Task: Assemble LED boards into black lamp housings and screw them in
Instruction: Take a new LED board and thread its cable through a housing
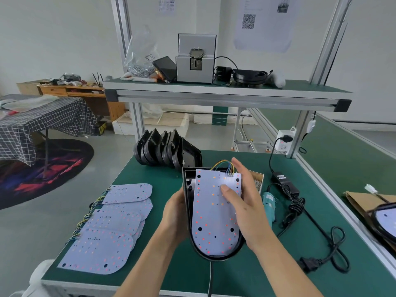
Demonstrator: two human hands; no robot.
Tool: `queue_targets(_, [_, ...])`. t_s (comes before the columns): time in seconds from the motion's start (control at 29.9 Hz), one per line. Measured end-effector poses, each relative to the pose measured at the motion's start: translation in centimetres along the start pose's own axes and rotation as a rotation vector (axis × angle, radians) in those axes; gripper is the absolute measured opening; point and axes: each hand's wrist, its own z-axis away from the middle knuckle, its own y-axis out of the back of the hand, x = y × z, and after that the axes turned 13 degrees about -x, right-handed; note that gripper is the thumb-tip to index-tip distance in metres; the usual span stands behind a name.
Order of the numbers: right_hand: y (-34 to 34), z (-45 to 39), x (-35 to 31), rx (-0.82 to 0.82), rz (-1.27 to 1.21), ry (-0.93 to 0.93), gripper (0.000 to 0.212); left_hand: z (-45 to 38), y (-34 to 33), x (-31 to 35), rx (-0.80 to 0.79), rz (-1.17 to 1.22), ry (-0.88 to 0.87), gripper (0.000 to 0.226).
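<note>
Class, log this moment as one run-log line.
left hand: holds housing | right hand: presses LED board in | screws: none yet

Small assembly workshop, green-matted workbench (246, 273), aluminium-framed shelf (214, 97), screw feeder (196, 61)

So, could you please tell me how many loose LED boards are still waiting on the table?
4 that I can tell, overlapping in a stack at the table's left: the top one far, two in the middle, the largest-looking nearest. Others may be hidden underneath.
</note>
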Motion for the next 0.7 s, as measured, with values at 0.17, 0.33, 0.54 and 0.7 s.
queue_targets(0.17, [-0.1,0.1,0.2,0.023,-0.108,-0.004,0.045,0.2,-0.6,-0.4,-0.02,-0.123,-0.045,0.048])
queue_targets(0.33, [0.1,0.3,0.2,0.045,-0.157,-0.068,0.029,0.2,-1.1,-1.0,-0.059,-0.141,-0.063,0.04])
queue_targets(0.54, [0.9,0.3,-0.4,0.046,-0.103,-0.104,0.03,0.2,-1.2,-0.2,-0.107,-0.109,-0.051,0.025])
queue_targets(0.7, [1.3,0.6,-1.3,0.051,-0.181,-0.068,0.034,0.2,-2.3,-0.3,-0.124,-0.128,-0.066,0.027])
